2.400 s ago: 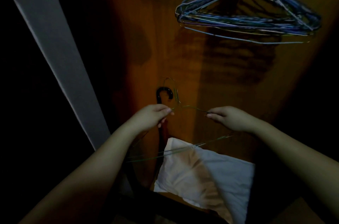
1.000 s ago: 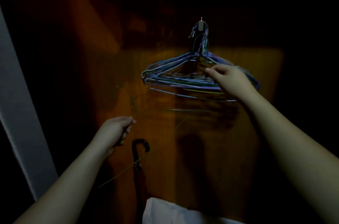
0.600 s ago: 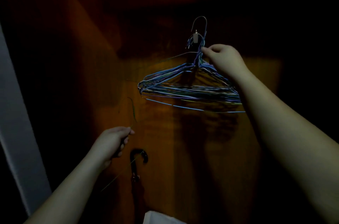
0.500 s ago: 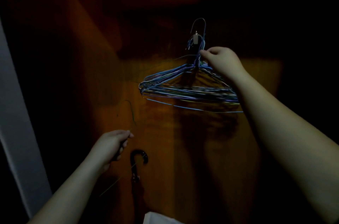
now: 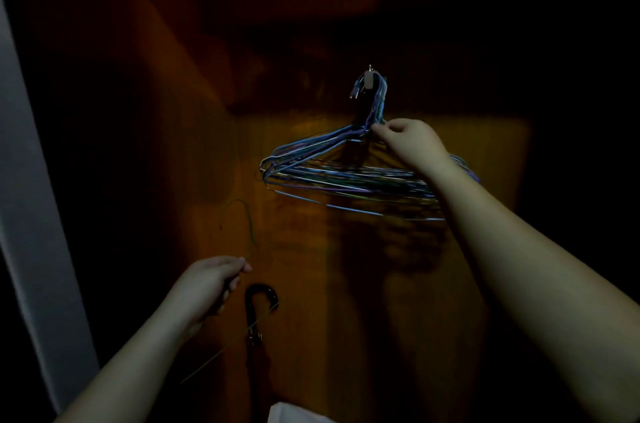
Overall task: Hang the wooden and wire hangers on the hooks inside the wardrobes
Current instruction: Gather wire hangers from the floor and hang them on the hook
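A bunch of blue and purple wire hangers (image 5: 332, 173) hangs from a small metal hook (image 5: 370, 77) on the wardrobe's dark wooden back wall. My right hand (image 5: 408, 142) pinches the bunch at its neck, just below the hook. My left hand (image 5: 211, 282) sits lower left and grips a thin green wire hanger (image 5: 247, 232). Its curved top points up above my fingers, and one wire leg runs down past my wrist.
A black umbrella with a curved handle (image 5: 258, 304) leans against the back wall below my left hand. A white cloth (image 5: 294, 415) shows at the bottom edge. A pale door edge (image 5: 24, 214) runs down the left side. The surroundings are very dark.
My right hand let go of the green hanger and rose to the hanging bunch. It slid from the neck near the hook to a little lower. My left hand dropped slightly with the green hanger.
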Motion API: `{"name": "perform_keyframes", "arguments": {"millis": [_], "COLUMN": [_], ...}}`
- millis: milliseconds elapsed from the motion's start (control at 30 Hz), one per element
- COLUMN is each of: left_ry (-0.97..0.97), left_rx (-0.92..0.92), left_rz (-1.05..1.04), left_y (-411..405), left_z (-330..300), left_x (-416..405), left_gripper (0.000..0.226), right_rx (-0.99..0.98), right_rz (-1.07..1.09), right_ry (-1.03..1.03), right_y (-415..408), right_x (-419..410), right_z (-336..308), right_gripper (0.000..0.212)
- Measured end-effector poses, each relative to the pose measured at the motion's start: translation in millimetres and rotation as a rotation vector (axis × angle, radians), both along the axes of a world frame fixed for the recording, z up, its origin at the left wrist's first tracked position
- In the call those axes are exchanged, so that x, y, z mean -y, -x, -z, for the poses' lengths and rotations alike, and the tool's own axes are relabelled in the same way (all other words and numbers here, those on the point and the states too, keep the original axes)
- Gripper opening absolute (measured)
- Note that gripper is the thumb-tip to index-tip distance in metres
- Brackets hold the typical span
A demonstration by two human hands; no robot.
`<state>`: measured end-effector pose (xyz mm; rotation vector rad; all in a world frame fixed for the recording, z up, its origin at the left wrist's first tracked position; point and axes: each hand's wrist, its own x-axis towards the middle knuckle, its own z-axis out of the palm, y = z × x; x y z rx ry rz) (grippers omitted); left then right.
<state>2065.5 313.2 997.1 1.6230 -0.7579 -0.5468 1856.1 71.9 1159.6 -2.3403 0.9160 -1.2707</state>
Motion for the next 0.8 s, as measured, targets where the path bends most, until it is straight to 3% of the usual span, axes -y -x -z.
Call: {"name": "perform_keyframes", "arguments": {"millis": [333,533,800], "left_ry": [-0.012,-0.024,-0.046], "left_rx": [-0.005,-0.008,-0.005], "left_rz": [0.008,0.01,0.028], "left_y": [3.4,6.4,6.0], "left_z": [5.1,5.6,4.1], "left_x": [-7.0,-8.1,-6.8], "left_gripper": [0.023,0.024,0.023], "right_rx": [-0.004,0.003,-0.078], "right_rz": [0.151,0.209,0.263], "right_ry": [0.182,0.176,0.228], "right_y": [-7.5,-11.0,-17.0], "right_x": [4.9,11.9,21.7], "right_z": [5.1,3.2,-2.4], "right_gripper": [0.045,0.036,0.04]}}
